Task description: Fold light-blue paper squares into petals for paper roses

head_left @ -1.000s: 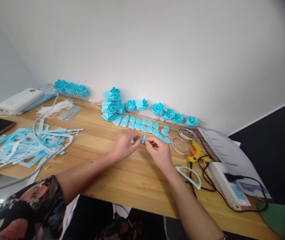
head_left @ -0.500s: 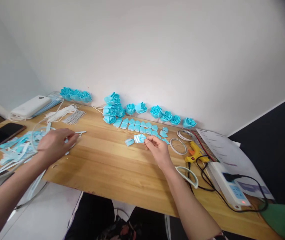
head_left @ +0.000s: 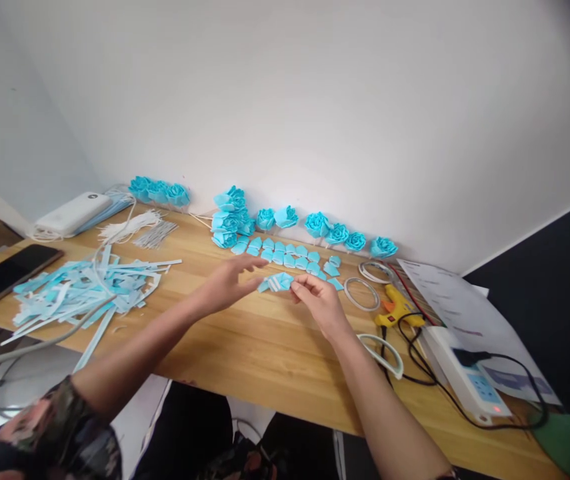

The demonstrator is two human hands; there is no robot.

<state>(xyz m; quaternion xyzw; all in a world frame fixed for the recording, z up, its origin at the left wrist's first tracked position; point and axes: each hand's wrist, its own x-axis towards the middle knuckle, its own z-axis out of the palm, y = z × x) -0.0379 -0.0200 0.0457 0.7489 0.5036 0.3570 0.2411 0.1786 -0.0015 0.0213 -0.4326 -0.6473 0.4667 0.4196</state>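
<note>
My right hand [head_left: 321, 305] pinches a folded light-blue petal piece [head_left: 281, 283] by its right end. White strips cross the left part of that piece. From the left, my left hand [head_left: 229, 285] reaches toward it with fingers stretched and apart, and nothing shows in them. Another blue piece [head_left: 263, 287] lies on the table just beyond my left fingertips, partly covered. Behind both hands, small folded blue petals [head_left: 289, 261] lie in rows. Blue flowers [head_left: 317, 225] line the wall on the wooden table [head_left: 225, 353].
Blue and white strips [head_left: 85, 287] are heaped at left near a phone [head_left: 12, 277] and a white power bank [head_left: 72, 213]. Rolls of tape [head_left: 361, 295], a yellow glue gun [head_left: 399, 310], white-handled scissors [head_left: 382, 353], loose cords and a power strip [head_left: 465, 373] lie at right.
My left hand has moved right, from the strip heap to beside the blue petal piece. My right hand still pinches the piece at nearly the same spot.
</note>
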